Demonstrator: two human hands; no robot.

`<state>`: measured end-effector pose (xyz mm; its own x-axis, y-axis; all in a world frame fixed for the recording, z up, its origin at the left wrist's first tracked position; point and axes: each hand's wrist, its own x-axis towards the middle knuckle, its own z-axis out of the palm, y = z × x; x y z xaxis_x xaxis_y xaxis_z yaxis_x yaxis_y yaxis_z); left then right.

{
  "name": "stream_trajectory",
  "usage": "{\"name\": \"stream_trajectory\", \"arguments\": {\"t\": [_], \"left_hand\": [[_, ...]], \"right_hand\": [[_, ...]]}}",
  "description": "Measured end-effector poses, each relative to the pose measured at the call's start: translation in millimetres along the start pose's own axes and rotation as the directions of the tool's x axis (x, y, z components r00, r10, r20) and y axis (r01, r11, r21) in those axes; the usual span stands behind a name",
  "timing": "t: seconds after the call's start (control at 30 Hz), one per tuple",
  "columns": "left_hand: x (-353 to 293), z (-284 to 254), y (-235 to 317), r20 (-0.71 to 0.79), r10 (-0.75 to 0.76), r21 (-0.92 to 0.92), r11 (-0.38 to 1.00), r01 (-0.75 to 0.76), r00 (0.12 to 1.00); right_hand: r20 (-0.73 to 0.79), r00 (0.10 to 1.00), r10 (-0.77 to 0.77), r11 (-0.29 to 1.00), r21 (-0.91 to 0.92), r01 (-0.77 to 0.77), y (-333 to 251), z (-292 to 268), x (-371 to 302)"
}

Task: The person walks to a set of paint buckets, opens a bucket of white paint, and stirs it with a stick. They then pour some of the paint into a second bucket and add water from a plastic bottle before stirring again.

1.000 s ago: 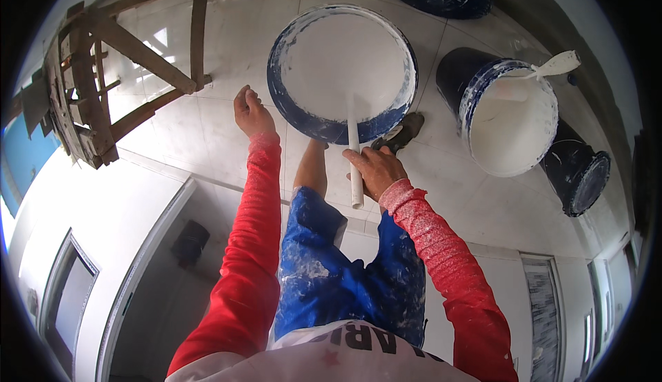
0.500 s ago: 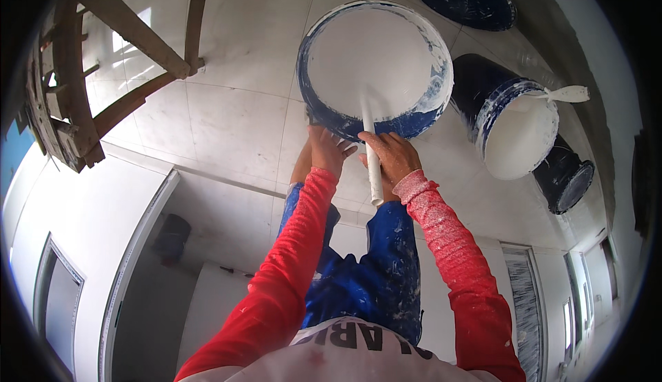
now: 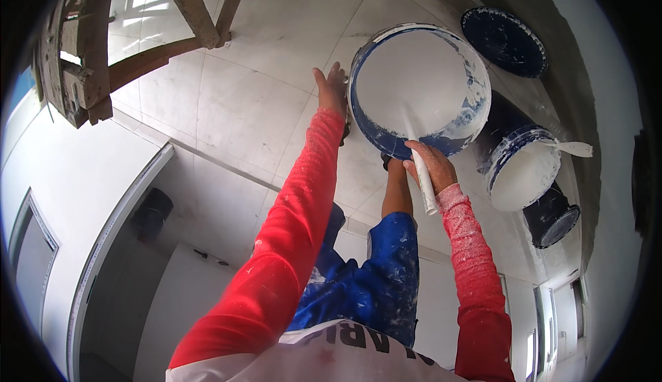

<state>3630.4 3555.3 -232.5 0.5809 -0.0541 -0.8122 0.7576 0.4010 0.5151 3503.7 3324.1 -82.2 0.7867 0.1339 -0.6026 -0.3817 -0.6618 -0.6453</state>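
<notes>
Our right hand point(image 3: 434, 167) has its grip closed around the white rod point(image 3: 426, 194), which slants over the near side of the blue bucket point(image 3: 376, 132), its far end in the white mix point(image 3: 407, 72). We would do well to hold firmly with a loose wrist. Our left hand point(image 3: 332, 91), open, is at the bucket's left side, contact unclear; a flat palm there should best steady it on the tiled floor point(image 3: 255, 109).

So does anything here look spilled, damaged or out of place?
White smears make the large blue tub look messy, and a white tool juts untidily past the rim of the bucket nearby. No clear spill shows.
</notes>
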Motion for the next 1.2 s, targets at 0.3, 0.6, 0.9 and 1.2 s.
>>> {"name": "stream_trajectory", "arguments": {"t": [0.3, 0.6, 0.9, 1.2], "left_hand": [[-54.9, -13.7, -16.6, -0.126, -0.11, 0.27, 0.952, 0.141, 0.986], [-172.3, 34.3, 15.4, -0.16, -0.128, 0.207, 0.965, 0.16, 0.979], [-178.8, 27.9, 43.7, 0.015, -0.062, 0.294, 0.954, 0.055, 0.998], [-156.2, -90.0, 8.0, -0.143, -0.145, 0.414, 0.89, 0.192, 0.979]], "right_hand": [[-0.072, 0.997, -0.008, 0.996, 0.088, 0.014, -4.6, 4.4, 8.9], [0.09, 0.979, 0.18, 0.959, 0.205, -0.195, -26.4, 50.7, -18.5], [0.127, 0.988, 0.084, 0.984, 0.144, -0.102, -80.1, -5.0, -13.7], [-0.062, 0.986, 0.153, 0.973, 0.183, -0.139, -98.7, -51.1, -27.5]]}}
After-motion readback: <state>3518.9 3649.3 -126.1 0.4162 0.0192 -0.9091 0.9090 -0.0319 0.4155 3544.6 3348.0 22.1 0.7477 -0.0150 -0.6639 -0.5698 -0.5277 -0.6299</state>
